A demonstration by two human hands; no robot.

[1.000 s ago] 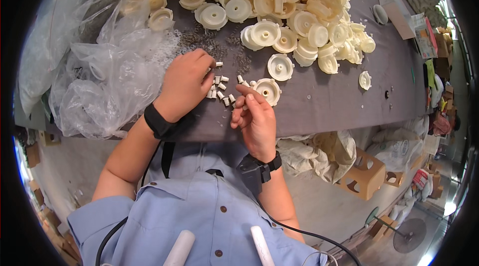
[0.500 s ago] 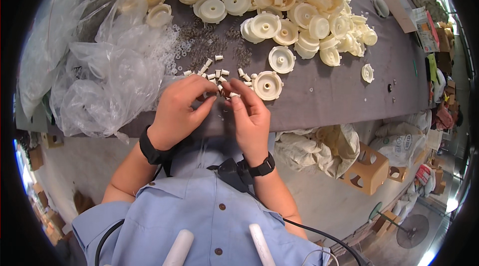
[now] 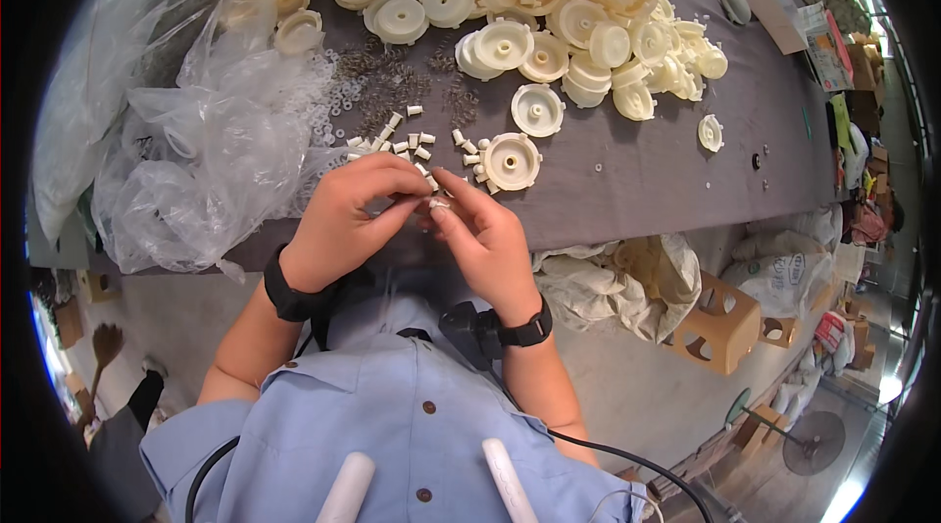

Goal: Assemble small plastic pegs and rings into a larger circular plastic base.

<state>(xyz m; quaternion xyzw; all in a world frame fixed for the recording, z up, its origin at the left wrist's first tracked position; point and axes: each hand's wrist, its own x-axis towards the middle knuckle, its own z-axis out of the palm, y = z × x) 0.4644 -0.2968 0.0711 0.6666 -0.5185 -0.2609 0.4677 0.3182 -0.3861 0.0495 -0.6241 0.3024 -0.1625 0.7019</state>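
The grey desk (image 3: 657,180) has its near edge beneath both hands; a clear bag (image 3: 196,160) crowds the left, cream wheels (image 3: 578,21) the far side, with more room rightward. The right hand (image 3: 485,234) pinches a small white part (image 3: 438,203) at its fingertips, just right of the left hand (image 3: 348,214), whose fingers curl; its grip is unclear.

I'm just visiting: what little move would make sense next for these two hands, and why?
Perhaps the left hand should steady the small white piece while the right hand adjusts its pinch. The piece sits at the right thumb's tip, and the left fingertips are right beside it; whether they already touch it is too small to tell.
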